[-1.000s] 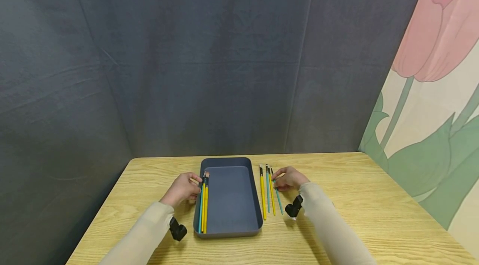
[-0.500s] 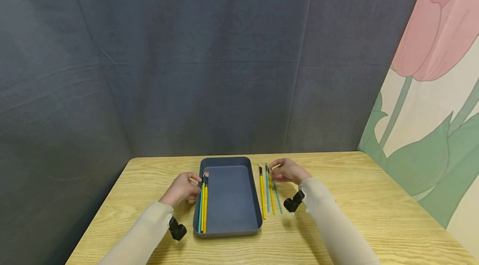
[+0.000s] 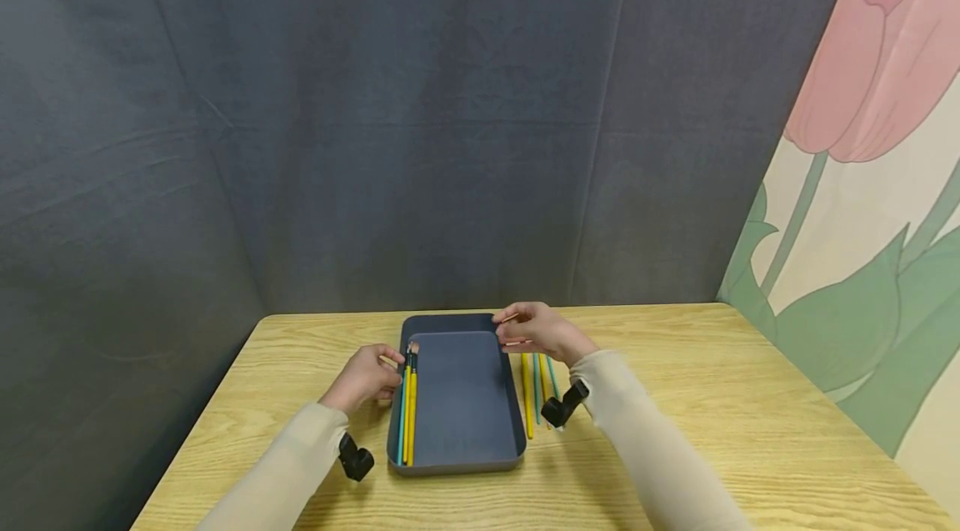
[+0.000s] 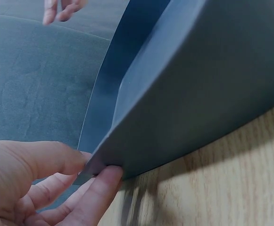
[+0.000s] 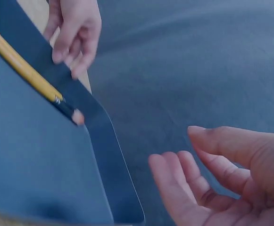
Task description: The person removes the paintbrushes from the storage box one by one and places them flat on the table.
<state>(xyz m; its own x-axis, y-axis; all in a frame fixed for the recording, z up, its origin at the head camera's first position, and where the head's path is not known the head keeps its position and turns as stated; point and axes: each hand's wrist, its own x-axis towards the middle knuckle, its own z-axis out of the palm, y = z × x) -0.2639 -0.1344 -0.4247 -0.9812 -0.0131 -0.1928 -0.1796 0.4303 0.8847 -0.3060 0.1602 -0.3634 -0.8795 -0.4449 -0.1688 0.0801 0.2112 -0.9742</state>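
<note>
Working from afar, I have my left grip (image 3: 366, 377) pinching the tray (image 3: 465, 406) low in the frame's middle, brushes (image 3: 412, 418) down its left side, my right grip (image 3: 542, 331) loose and empty by its top right corner, probably reaching, so next needs a soft brush pinch.

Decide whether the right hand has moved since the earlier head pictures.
Yes: against the unmoved tray, the right hand has shifted left and slightly farther away, toward the tray's far right corner.

Bare left hand (image 3: 365, 379), bare right hand (image 3: 542, 331), long cream left sleeve (image 3: 272, 463), matching right sleeve (image 3: 651, 439), both plain, lightly creased near the wrists, small black left camera (image 3: 360, 464), matching right camera (image 3: 556, 412)
</note>
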